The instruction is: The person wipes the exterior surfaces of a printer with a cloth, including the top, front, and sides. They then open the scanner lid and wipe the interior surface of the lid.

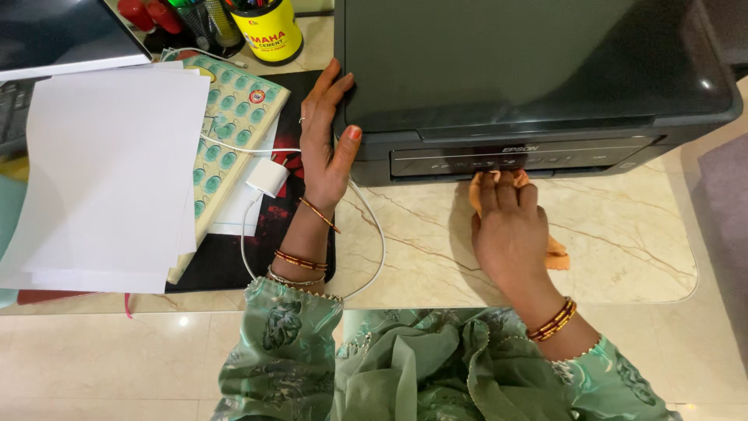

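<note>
A black printer (pixel 538 70) stands at the back of a marble-topped table (pixel 623 234). My left hand (pixel 323 140) rests flat against the printer's left front corner, thumb on its front edge. My right hand (pixel 508 226) presses an orange cloth (pixel 555 253) against the lower front panel of the printer; the cloth shows above the fingertips and beside the hand. Both wrists wear bangles, and the sleeves are green.
A stack of white paper (pixel 101 171) lies at left over a green patterned book (pixel 234 117). A white charger block (pixel 267 178) with its cable (pixel 374 249) lies by my left wrist. A yellow pen holder (pixel 269 31) and a laptop (pixel 54 31) stand behind.
</note>
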